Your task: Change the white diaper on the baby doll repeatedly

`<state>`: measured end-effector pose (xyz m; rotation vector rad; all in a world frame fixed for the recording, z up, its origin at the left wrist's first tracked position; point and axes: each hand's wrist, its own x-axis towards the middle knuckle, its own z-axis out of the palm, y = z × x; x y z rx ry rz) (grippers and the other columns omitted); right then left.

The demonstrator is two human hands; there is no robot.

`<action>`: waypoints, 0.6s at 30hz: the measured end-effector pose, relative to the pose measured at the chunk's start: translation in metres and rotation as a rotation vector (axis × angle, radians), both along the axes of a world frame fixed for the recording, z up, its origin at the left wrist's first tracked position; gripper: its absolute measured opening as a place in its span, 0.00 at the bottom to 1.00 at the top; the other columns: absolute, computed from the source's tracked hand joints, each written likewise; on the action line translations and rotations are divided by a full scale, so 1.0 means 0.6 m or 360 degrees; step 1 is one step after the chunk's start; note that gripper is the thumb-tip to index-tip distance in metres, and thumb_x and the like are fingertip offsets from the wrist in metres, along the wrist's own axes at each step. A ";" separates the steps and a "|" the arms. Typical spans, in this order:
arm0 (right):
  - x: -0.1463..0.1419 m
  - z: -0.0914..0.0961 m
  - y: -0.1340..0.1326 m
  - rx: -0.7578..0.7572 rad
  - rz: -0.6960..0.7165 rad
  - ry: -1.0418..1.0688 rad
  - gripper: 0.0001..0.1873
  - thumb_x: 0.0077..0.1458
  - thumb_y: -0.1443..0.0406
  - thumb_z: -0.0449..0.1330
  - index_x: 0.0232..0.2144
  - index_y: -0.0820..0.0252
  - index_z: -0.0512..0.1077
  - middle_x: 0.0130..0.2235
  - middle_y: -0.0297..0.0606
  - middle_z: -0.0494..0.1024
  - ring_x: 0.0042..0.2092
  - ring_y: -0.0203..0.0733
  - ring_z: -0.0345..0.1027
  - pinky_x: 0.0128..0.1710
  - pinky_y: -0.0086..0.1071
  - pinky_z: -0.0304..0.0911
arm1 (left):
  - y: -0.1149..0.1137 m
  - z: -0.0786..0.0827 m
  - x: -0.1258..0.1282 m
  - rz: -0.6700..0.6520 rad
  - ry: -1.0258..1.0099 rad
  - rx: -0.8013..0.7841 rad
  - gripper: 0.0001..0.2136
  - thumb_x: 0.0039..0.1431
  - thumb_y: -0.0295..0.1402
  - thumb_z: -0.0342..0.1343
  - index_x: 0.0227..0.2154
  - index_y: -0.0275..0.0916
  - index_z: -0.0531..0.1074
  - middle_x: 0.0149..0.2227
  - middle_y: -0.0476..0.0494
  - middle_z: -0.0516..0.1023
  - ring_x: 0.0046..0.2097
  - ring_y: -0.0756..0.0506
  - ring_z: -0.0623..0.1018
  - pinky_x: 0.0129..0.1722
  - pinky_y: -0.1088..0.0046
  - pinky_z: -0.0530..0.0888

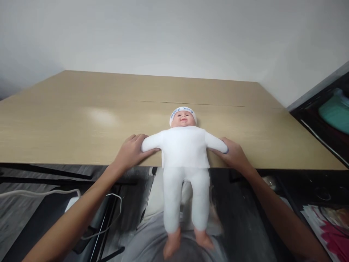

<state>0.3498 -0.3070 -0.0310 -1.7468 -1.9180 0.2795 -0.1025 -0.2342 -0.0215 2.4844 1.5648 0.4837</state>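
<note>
A baby doll (184, 147) in a white top, white trousers and a white cap with blue lettering lies face up at the front edge of the wooden table (89, 138). Its head and upper body rest on the tabletop, while its legs and bare feet hang over the edge towards my lap. My left hand (133, 149) is closed round the doll's sleeved arm on the left. On the other side, my right hand (231, 153) grips the end of the other arm, thumb on top. Some of the fingers of both hands are hidden under the sleeves.
A grey wall (163, 36) stands behind the table. To the right, a dark shelf holds a teal item (335, 111), with papers (313, 218) and a pink cloth-like thing lower down. At the lower left, a white cable (120, 207) hangs beside a dark surface below the table.
</note>
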 end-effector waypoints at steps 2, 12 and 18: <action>-0.002 -0.005 0.040 0.0026 0.0004 -0.0028 0.28 0.67 0.38 0.63 0.44 0.55 0.78 0.40 0.43 0.86 0.40 0.52 0.78 0.38 0.37 0.62 | 0.032 -0.004 -0.001 -0.0013 0.0015 0.0050 0.37 0.68 0.71 0.53 0.52 0.38 0.75 0.49 0.33 0.83 0.52 0.31 0.79 0.55 0.56 0.73; 0.017 -0.021 0.218 0.0130 -0.0006 -0.0102 0.38 0.63 0.27 0.58 0.43 0.53 0.78 0.41 0.48 0.86 0.41 0.60 0.79 0.40 0.44 0.67 | 0.237 -0.022 0.013 -0.0045 -0.0017 0.0146 0.37 0.63 0.74 0.53 0.47 0.42 0.76 0.45 0.33 0.84 0.50 0.28 0.81 0.48 0.52 0.76; 0.033 -0.028 0.316 0.0135 -0.0082 -0.0113 0.43 0.60 0.24 0.56 0.46 0.53 0.80 0.42 0.50 0.87 0.42 0.64 0.80 0.39 0.47 0.69 | 0.338 -0.024 0.033 0.0002 -0.0073 0.0148 0.38 0.61 0.75 0.54 0.48 0.41 0.77 0.46 0.32 0.84 0.52 0.26 0.82 0.50 0.51 0.77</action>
